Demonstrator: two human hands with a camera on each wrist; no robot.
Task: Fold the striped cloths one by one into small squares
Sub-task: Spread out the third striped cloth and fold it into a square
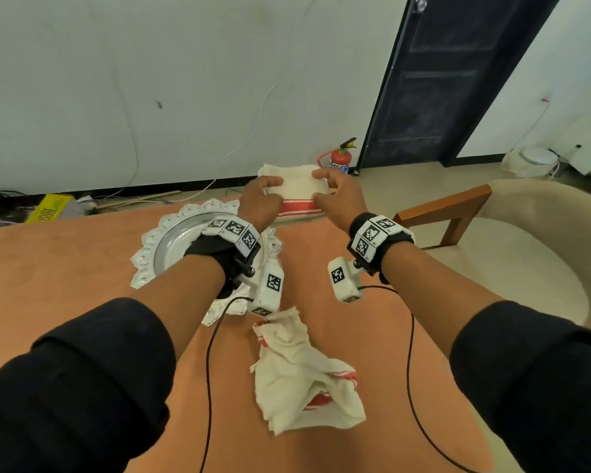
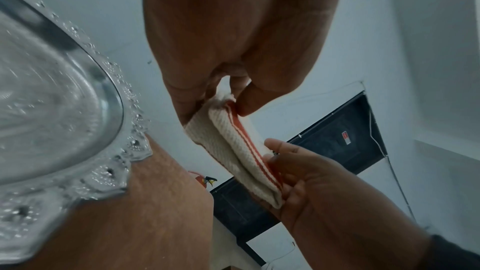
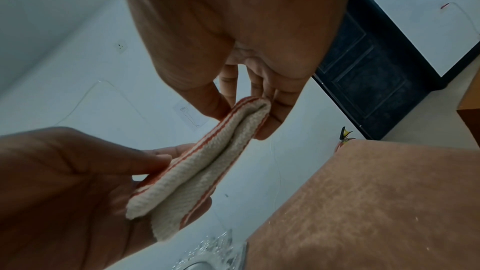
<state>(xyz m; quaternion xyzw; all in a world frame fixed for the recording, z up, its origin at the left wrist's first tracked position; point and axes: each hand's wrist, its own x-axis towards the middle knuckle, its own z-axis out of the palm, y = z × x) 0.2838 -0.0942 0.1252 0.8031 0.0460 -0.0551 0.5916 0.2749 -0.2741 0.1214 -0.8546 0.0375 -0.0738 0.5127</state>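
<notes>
With the left hand [image 1: 260,196] and right hand [image 1: 338,191] each pinching an end of the folded cloth [image 1: 296,196] above the bench [image 1: 82,268], the grip should stay taut so edges align.

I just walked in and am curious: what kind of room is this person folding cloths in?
Probably a plain room in a home or office, not a workshop: an orange-covered table, a cushioned wooden armchair, a dark panelled door and a small red fire extinguisher on the floor.

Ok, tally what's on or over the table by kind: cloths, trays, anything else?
Striped cloths: 2, a folded cloth held by left hand and right hand, and a crumpled cloth
Silver tray: 1
Total: 3
</notes>
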